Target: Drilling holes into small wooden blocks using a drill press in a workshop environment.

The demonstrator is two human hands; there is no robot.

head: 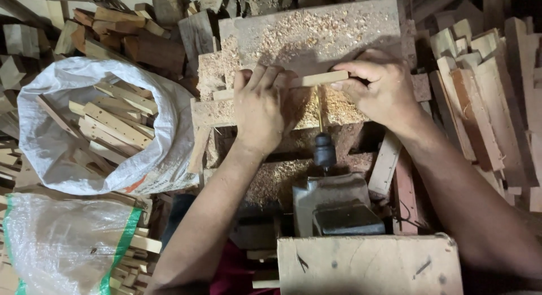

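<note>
While both hands pin the thin wooden slat (pixel 307 80) across the sawdust-covered bench, I judge drilling underway: left hand (pixel 261 106) fingers pressed flat together, right hand (pixel 377 86) pinching its end (horizontal drill bit (pixel 320 110) meets it). Next calls for steady feed.

- The left hand (pixel 261 110) lies palm down, fingers together and stretched forward, wrist straight.
- The left forearm runs bare from the lower frame up and to the right.
- The right hand (pixel 377 87) is curled, fingertips pinched leftward, knuckles up.
- The right forearm enters from the lower right corner, bare.
</note>
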